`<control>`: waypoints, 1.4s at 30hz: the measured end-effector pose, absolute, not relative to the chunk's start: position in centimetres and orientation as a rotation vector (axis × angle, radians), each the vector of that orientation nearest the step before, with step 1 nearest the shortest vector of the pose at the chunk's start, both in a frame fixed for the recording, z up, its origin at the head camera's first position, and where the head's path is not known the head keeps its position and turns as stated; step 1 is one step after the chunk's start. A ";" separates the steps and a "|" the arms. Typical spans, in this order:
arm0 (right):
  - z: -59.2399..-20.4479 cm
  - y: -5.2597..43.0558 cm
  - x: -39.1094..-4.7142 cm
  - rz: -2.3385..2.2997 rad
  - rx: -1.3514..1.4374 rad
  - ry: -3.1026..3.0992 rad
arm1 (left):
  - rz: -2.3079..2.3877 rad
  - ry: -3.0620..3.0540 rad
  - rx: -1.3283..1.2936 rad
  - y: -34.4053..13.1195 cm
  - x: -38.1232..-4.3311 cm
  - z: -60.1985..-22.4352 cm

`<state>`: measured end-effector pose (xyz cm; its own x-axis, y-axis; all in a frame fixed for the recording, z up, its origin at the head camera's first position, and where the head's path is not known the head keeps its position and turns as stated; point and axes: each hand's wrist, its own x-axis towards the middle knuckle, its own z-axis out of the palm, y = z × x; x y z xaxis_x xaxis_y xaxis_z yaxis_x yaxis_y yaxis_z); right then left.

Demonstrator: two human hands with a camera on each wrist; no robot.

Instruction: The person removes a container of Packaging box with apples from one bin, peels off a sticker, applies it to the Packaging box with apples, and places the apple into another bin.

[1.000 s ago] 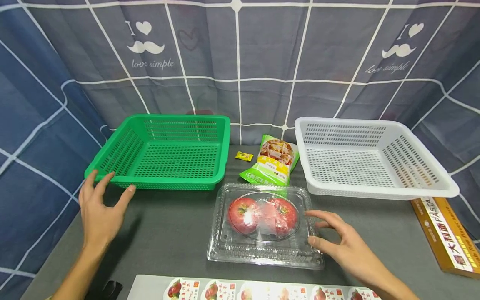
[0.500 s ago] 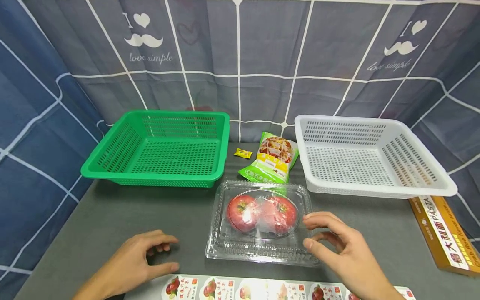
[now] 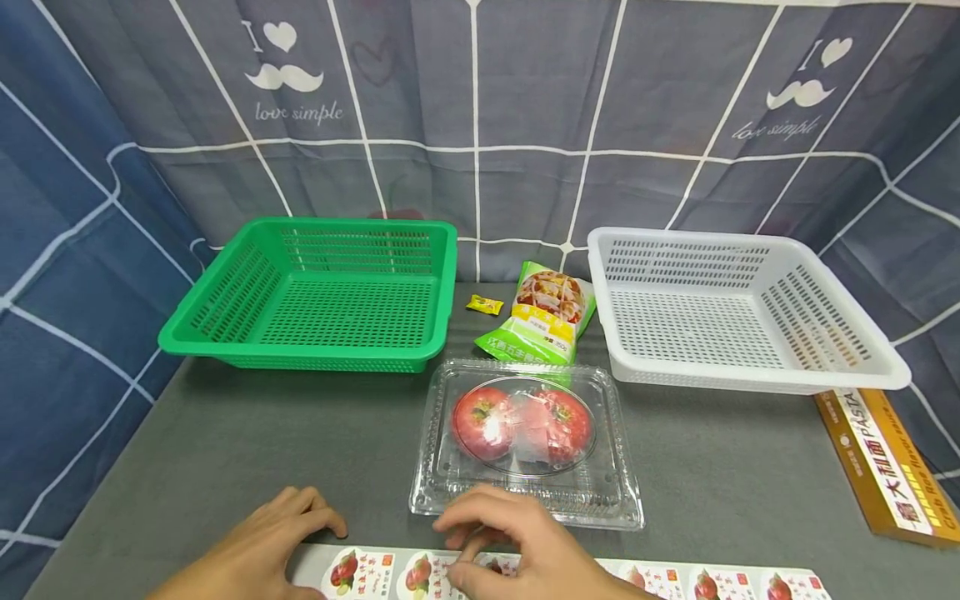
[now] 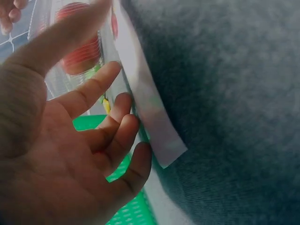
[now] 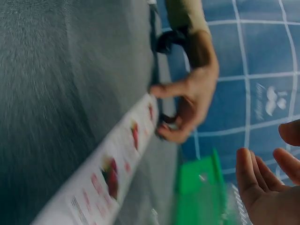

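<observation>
A strip of white fruit stickers (image 3: 708, 583) lies along the near edge of the table. My left hand (image 3: 262, 554) is at its left end, thumb and fingertips close to the strip's edges. In the left wrist view, the fingers of that hand are loosely bent beside the strip end (image 4: 161, 145). My right hand (image 3: 525, 542) is over the middle of the strip, fingers relaxed and holding nothing. Just beyond it sits a clear plastic clamshell box (image 3: 618, 500), lid down, with two red round fruits (image 3: 483, 421) inside; the hand overlaps its front edge in the head view.
A green basket (image 3: 300, 360) stands at back left, a white basket (image 3: 738, 379) at back right. Between them lie a green food packet (image 3: 551, 312) and a small yellow sweet (image 3: 484, 305). A brown pasta box (image 3: 888, 475) extends from under the white basket.
My left hand has come from the green basket down to the strip's left end. My right hand has left the clamshell box's right side and moved left and nearer, over the strip.
</observation>
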<state>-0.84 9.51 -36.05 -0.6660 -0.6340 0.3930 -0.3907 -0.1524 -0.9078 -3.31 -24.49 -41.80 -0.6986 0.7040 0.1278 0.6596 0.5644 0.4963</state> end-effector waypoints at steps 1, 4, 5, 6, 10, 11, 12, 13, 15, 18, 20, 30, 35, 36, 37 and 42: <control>-36.3 8.9 -0.8 -1.870 -1.177 1.891 | 0.806 2.698 1.172 -24.5 -3.3 -41.9; -37.2 7.2 -0.8 -1.722 -1.155 1.895 | 0.828 2.675 1.165 -24.5 -3.3 -42.2; -37.7 6.5 -0.8 -1.667 -1.182 1.922 | 0.835 2.673 1.170 -24.5 -3.2 -42.3; -38.1 5.9 -0.8 -1.620 -1.188 1.930 | 0.846 2.668 1.173 -24.6 -3.2 -42.3; -40.0 3.6 -0.9 -1.472 -1.170 1.979 | 0.868 2.681 1.218 -24.6 -3.1 -42.3; -40.4 3.2 -1.0 -1.474 -1.132 1.961 | 0.868 2.696 1.237 -24.6 -3.1 -42.3; -40.7 2.8 -1.1 -1.488 -1.092 1.939 | 0.870 2.701 1.245 -24.6 -3.1 -42.3; -41.0 2.6 -1.2 -1.504 -1.045 1.925 | 0.869 2.707 1.250 -24.5 -3.1 -42.3; -41.4 2.2 -1.3 -1.553 -0.938 1.897 | 0.872 2.715 1.257 -24.4 -3.0 -42.3; -41.8 2.0 -1.6 -1.594 -0.834 1.873 | 0.886 2.727 1.251 -24.4 -3.0 -42.4; -41.8 2.0 -1.7 -1.581 -0.817 1.900 | 0.883 2.744 1.244 -24.5 -2.9 -42.4; -41.6 1.6 -1.7 -1.332 -1.002 2.250 | 0.813 2.796 1.093 -24.6 -2.3 -42.2; -41.5 1.1 -1.8 -1.245 -1.019 2.255 | 0.858 2.821 1.214 -24.7 -2.3 -42.6; -41.5 1.0 -1.8 -1.236 -1.033 2.262 | 0.869 2.818 1.232 -24.7 -2.4 -42.6; -41.6 1.0 -1.8 -1.227 -1.055 2.278 | 0.880 2.801 1.235 -24.7 -2.5 -42.6; -41.6 0.8 -1.8 -1.202 -1.104 2.370 | 0.998 2.604 1.139 -24.8 -3.1 -42.1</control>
<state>-1.78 0.78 -41.58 -0.6761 -0.7300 0.1002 -0.5121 0.3678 -0.7762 -3.08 -24.83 -42.07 -0.7069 0.6938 0.1380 0.6082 0.4965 0.6193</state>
